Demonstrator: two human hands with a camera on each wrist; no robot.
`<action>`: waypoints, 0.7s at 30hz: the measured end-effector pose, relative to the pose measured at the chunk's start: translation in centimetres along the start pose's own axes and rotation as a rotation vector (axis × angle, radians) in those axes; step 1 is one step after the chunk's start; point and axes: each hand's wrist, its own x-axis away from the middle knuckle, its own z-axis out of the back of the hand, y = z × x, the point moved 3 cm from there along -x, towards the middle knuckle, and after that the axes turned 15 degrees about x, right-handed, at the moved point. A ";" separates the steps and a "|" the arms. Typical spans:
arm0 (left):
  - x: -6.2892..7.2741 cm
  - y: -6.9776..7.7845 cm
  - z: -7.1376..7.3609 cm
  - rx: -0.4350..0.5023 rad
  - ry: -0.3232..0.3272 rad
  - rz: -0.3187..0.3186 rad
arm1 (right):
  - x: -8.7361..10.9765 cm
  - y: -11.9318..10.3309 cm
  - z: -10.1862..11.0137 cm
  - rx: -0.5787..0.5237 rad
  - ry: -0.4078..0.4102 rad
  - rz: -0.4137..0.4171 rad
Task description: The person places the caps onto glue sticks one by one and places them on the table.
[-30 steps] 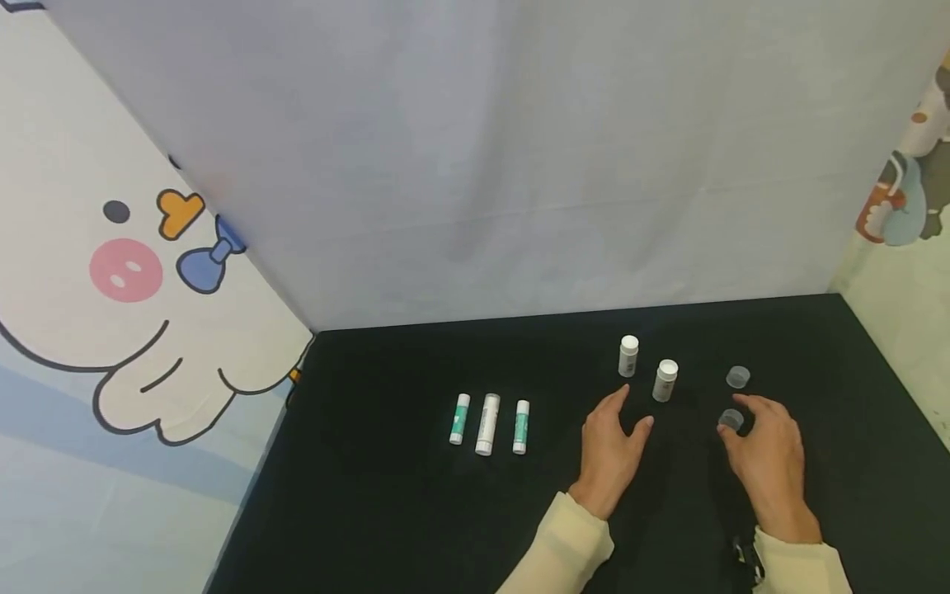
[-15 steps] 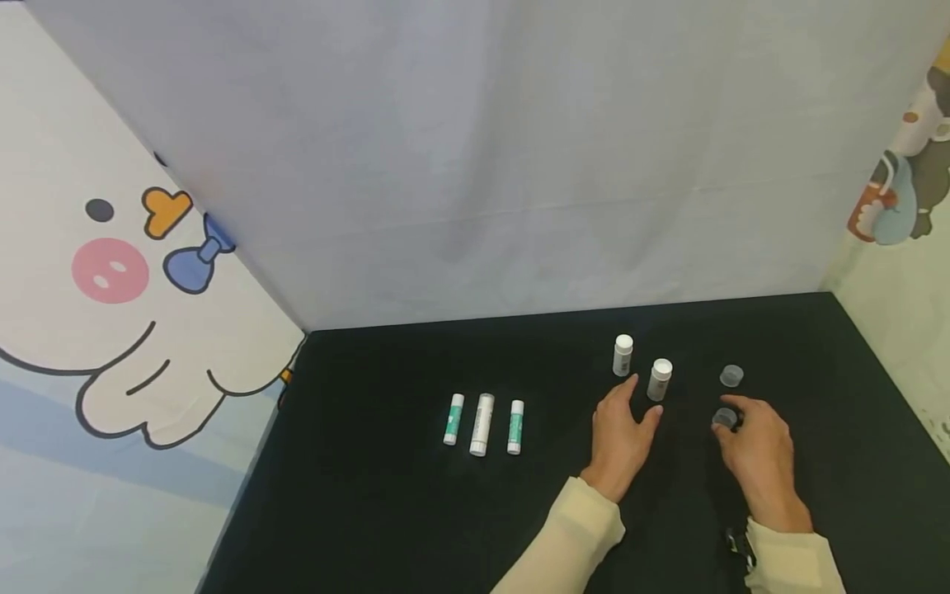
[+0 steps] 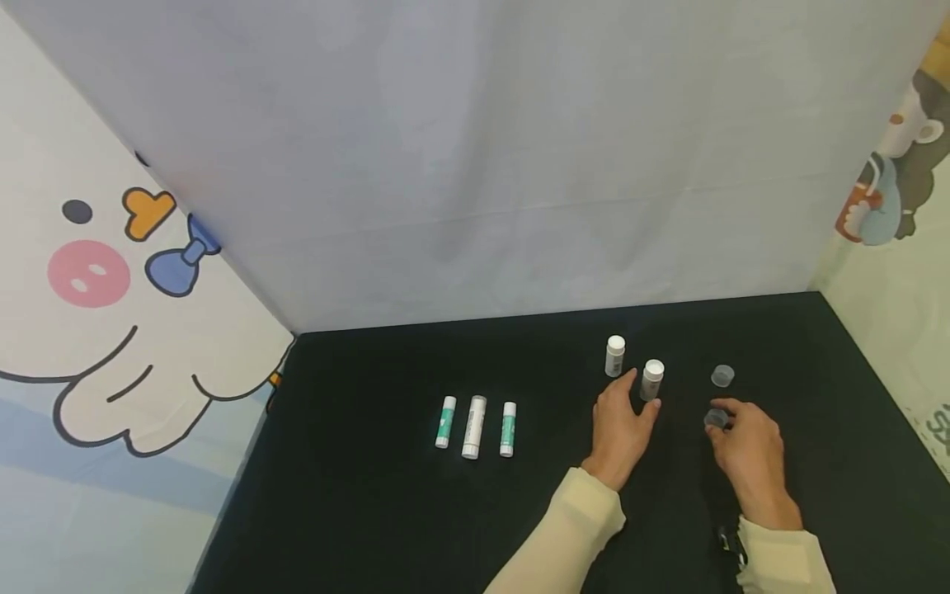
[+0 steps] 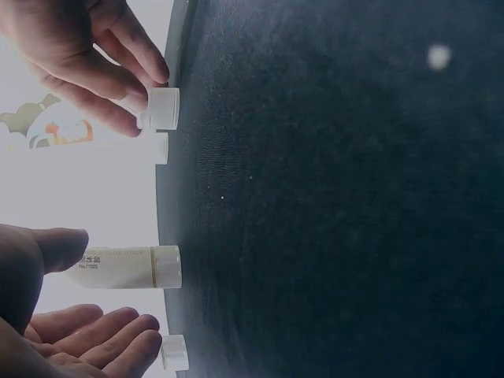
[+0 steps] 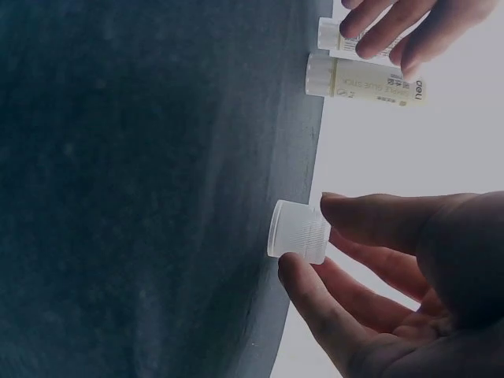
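nearer clear cap (image 3: pixel 716 418) pinched in right hand (image 3: pixel 751 454), left hand (image 3: pixel 618 431) spread, holding nothing, nearer glue stick (image 3: pixel 651 381) upright just beyond it

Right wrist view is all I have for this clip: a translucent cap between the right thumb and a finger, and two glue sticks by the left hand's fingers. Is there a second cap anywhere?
Observer: Yes. The head view shows a second translucent cap farther back on the black table than the cap at the right hand.
Operator: And what is left of the two glue sticks, outside my frame?
Observer: Three more sticks in a row: a green-labelled stick, a larger white stick, then another green-labelled stick.
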 end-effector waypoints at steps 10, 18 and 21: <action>-0.7 0.1 -1.0 -0.037 0.012 0.010 | 0.1 0.1 -0.2 -0.007 0.046 0.011; -1.1 -0.2 -1.5 -0.061 0.031 0.002 | 0.2 0.2 -0.1 -0.017 0.067 0.020; -1.2 -0.2 -1.6 -0.069 0.032 -0.019 | 0.2 0.2 -0.1 -0.016 0.078 0.025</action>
